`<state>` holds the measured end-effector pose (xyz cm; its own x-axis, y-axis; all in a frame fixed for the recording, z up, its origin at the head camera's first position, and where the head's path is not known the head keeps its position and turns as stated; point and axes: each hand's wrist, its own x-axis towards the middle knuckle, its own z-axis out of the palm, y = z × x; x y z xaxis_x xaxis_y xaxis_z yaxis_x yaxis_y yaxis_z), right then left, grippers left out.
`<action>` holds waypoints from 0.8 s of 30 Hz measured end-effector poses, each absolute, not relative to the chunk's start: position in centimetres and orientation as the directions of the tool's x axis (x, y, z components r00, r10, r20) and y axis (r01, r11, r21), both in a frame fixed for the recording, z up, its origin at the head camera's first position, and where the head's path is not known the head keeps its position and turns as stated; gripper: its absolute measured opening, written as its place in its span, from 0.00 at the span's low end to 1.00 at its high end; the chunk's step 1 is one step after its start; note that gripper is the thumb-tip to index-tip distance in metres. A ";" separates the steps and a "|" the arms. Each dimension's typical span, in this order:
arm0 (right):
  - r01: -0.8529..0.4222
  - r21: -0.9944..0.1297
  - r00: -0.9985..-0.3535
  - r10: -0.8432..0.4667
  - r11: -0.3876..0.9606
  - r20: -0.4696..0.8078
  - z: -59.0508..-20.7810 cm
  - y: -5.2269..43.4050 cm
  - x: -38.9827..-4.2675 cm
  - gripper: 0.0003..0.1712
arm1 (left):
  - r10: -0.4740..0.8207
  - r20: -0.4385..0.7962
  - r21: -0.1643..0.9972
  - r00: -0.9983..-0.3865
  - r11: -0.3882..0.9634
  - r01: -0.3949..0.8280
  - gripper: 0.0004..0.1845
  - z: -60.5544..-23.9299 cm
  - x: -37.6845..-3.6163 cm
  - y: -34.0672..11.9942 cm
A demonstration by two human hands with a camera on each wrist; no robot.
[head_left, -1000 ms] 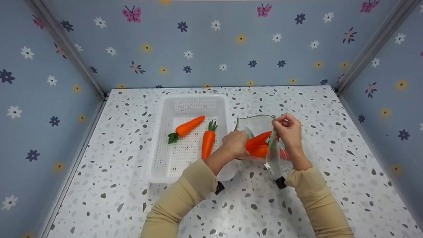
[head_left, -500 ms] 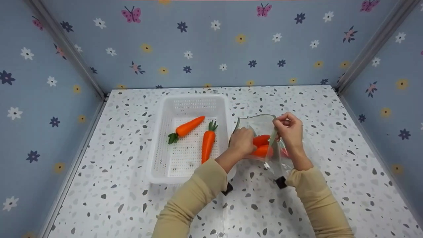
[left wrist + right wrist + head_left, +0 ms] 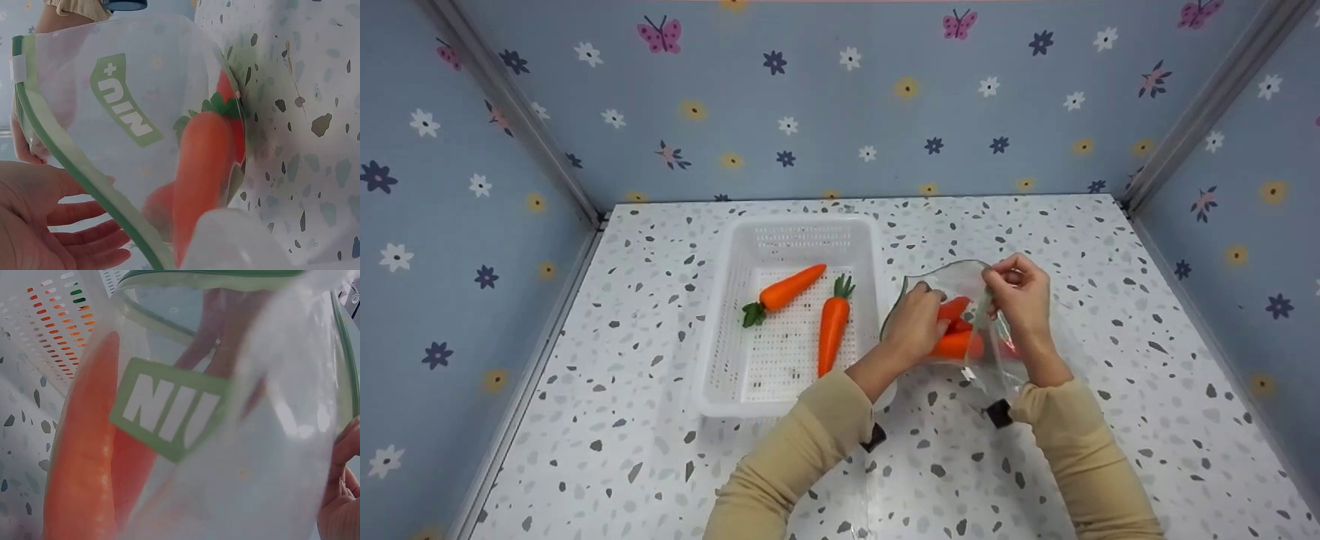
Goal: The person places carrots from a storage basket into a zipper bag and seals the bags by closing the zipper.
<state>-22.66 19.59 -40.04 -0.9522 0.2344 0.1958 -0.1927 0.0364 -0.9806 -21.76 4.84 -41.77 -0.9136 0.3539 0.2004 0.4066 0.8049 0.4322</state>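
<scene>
A clear zip bag (image 3: 960, 276) with a green rim lies right of a white basket (image 3: 739, 390). My right hand (image 3: 999, 286) pinches the bag's rim and holds the mouth up. My left hand (image 3: 931, 319) reaches into that mouth, its fingers against the upper of the orange carrots in the bag (image 3: 956, 343). In the left wrist view the left hand's fingers (image 3: 73, 239) lie fairly straight beside the green rim, with a carrot (image 3: 202, 169) seen through the bag (image 3: 121, 107). In the right wrist view, carrots (image 3: 84, 461) show behind the bag's green label (image 3: 171, 410).
Two more carrots lie in the basket: one slanted (image 3: 787, 289), one upright (image 3: 832, 326). The speckled tabletop (image 3: 1110, 315) is walled by flowered blue panels on three sides. The basket's perforated wall (image 3: 50, 315) stands close behind the bag.
My left hand has pushed its carrot rightward, deeper into the bag, and its fingers now lie inside the mouth. The right hand has kept its hold on the rim.
</scene>
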 end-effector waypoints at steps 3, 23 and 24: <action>-0.189 -0.981 -0.953 0.235 0.033 0.192 -40.1 19.6 -22.6 0.03 | 0.351 0.192 0.458 -0.916 0.794 0.400 0.16 -41.5 -21.5 4.5; -0.181 -0.983 -0.950 0.252 0.033 0.183 -40.1 19.7 -22.6 0.04 | 0.313 0.194 0.524 -0.930 0.768 0.368 0.15 -38.5 -21.5 -0.6; -0.184 -0.982 -0.950 0.251 0.035 0.187 -40.2 19.6 -22.6 0.04 | 0.310 0.199 0.523 -0.930 0.768 0.368 0.15 -38.4 -21.7 -0.9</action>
<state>-22.60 19.64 -40.15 -0.9497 0.2509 0.1872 -0.1843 0.0354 -0.9822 -21.71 -0.91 -38.45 -0.9296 0.3099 0.1995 0.3684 0.7684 0.5232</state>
